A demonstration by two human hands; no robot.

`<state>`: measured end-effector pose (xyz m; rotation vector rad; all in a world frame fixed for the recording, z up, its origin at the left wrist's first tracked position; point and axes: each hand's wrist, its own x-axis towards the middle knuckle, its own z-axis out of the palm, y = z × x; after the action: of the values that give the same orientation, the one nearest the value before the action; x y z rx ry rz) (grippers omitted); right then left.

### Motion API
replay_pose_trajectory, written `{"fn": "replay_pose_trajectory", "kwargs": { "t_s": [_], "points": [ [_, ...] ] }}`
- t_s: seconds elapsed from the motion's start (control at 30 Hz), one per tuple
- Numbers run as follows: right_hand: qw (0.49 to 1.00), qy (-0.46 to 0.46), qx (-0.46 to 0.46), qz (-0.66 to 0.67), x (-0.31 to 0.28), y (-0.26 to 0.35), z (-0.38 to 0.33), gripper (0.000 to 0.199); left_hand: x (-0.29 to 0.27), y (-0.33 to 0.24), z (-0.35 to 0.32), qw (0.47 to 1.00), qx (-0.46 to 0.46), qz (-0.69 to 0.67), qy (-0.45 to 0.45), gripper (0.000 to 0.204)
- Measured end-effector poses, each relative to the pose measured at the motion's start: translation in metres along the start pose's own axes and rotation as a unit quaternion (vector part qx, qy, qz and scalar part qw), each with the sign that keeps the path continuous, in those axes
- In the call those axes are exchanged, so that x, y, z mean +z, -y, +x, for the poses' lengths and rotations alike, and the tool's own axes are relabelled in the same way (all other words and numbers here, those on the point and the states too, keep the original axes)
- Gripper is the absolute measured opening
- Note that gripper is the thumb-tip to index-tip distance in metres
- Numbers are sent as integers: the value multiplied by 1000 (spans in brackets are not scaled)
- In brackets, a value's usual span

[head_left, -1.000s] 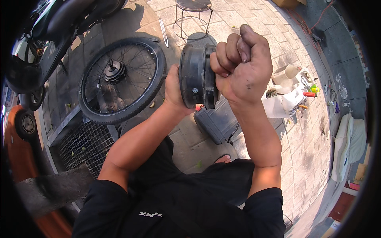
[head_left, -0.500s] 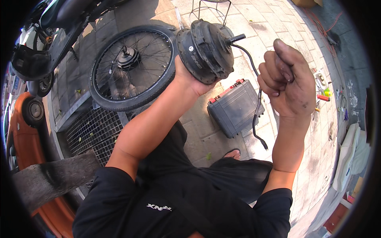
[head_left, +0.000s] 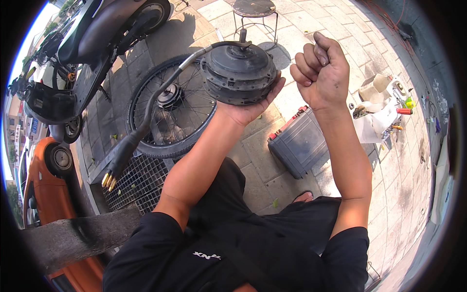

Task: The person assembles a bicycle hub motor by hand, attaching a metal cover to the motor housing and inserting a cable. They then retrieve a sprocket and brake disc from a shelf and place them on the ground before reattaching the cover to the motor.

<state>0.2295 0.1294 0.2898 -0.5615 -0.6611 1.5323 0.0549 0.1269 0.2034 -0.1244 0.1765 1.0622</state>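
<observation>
Left hand (head_left: pixel 250 104) cradles a hub motor (head_left: pixel 238 73) from below, fingers wrapped under its rim, at twelve o'clock. Its cable (head_left: pixel 146 121) dangles free toward nine o'clock, plug unconnected. Right hand (head_left: pixel 323 73) hovers just beside the motor, fingers curled, empty. The motor looks free of any wheel (head_left: pixel 170 114); refitting seems undone.

The hub motor (head_left: pixel 238 73) hides most of the left hand's fingers (head_left: pixel 278 82).

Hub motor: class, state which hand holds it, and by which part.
The left hand holds the hub motor from underneath, palm cupping its lower rim. The right hand is a raised fist, apart from it.
</observation>
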Motion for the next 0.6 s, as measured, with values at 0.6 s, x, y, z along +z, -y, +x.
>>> {"fn": "replay_pose_trajectory", "kwargs": {
  "t_s": [0.6],
  "points": [
    [975,87,-153,-132,26,34,-12,47,3,0,-12,998,-31,41,39,49]
  ]
}}
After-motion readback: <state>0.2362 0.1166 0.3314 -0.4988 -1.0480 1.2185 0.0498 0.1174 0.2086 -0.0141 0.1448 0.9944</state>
